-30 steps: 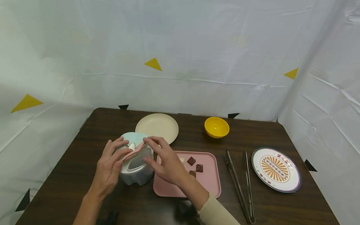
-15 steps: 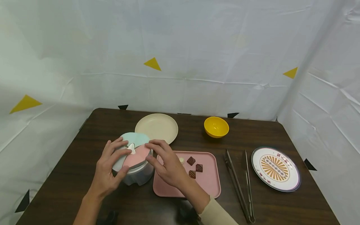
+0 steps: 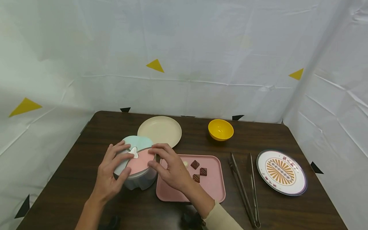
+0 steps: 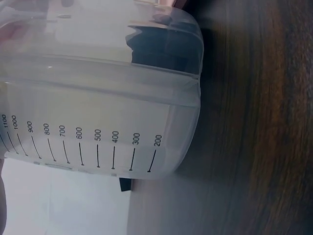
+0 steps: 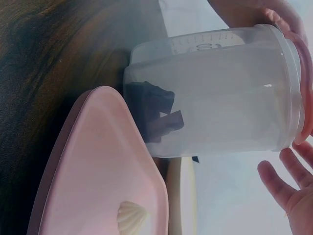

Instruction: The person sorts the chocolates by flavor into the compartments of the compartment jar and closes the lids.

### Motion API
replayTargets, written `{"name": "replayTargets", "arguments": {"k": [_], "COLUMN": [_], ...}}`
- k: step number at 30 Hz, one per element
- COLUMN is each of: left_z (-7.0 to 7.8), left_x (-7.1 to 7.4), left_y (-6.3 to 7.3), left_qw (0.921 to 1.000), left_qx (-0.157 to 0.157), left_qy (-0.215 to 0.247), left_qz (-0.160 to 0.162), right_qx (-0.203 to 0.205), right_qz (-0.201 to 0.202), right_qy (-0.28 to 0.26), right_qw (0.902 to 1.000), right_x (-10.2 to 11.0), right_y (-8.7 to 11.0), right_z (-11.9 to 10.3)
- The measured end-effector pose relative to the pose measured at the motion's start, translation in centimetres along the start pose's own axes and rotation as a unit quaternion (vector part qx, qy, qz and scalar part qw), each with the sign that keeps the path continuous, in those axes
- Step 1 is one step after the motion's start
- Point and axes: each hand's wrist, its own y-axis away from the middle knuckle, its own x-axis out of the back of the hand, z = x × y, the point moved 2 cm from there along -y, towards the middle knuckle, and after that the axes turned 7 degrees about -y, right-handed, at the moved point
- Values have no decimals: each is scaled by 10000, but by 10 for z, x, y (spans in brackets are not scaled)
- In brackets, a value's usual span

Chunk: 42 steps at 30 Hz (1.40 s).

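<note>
A clear storage container point(image 3: 141, 180) with measuring marks stands on the table, its lid made of pale green point(image 3: 138, 142), pink point(image 3: 141, 161) and pale grey sections around a white knob point(image 3: 134, 152). The pink flap lies down flat. My left hand point(image 3: 110, 171) rests on the lid's left side, fingers spread near the knob, thumb at the pink flap's front edge. At the flap's right edge my right hand point(image 3: 169, 166) touches with its fingertips, thumb apart below. Through the wall, dark brown chocolate pieces point(image 5: 164, 125) show at the container's bottom.
Right of the container, a pink tray point(image 3: 211, 191) bears brown chocolates point(image 3: 203, 172) and a cream shell-shaped piece point(image 5: 131, 218). Behind stand a cream plate point(image 3: 161, 127) and yellow bowl point(image 3: 220, 130). Metal tongs point(image 3: 244, 191) and a patterned plate point(image 3: 297, 187) lie right.
The pink flap, tilted up between both hands a second ago, has swung down onto the container. My left thumb has moved away from the fingers; the right fingers have lowered slightly with the flap.
</note>
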Motion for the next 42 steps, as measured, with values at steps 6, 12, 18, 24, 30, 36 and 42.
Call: {"name": "replayTargets", "arguments": {"k": [6, 12, 18, 24, 30, 36, 42], "left_z": [0, 0, 0, 0, -1, 9, 8], "left_x": [-2, -3, -3, -4, -4, -1, -1], "left_y": [-1, -2, -2, -2, -1, -6, -5], "left_qw": [9999, 9998, 9997, 9993, 9989, 9989, 9992], "left_qx": [22, -50, -105, -156, -166, -194, -176], "left_qy": [62, 128, 135, 175, 165, 61, -108], "left_qz": [100, 152, 183, 291, 397, 413, 349], "right_qx": [71, 177, 370, 228, 59, 0, 324], "right_qz": [19, 89, 208, 207, 176, 111, 44], "right_qy": [58, 118, 165, 180, 111, 132, 638], "right_qw": [10000, 9997, 9990, 9994, 9998, 9999, 9974], "right_x": [1, 2, 2, 2, 4, 4, 4], "right_y": [0, 1, 1, 1, 0, 1, 2], "right_z": [1, 1, 1, 1, -1, -2, -4]}}
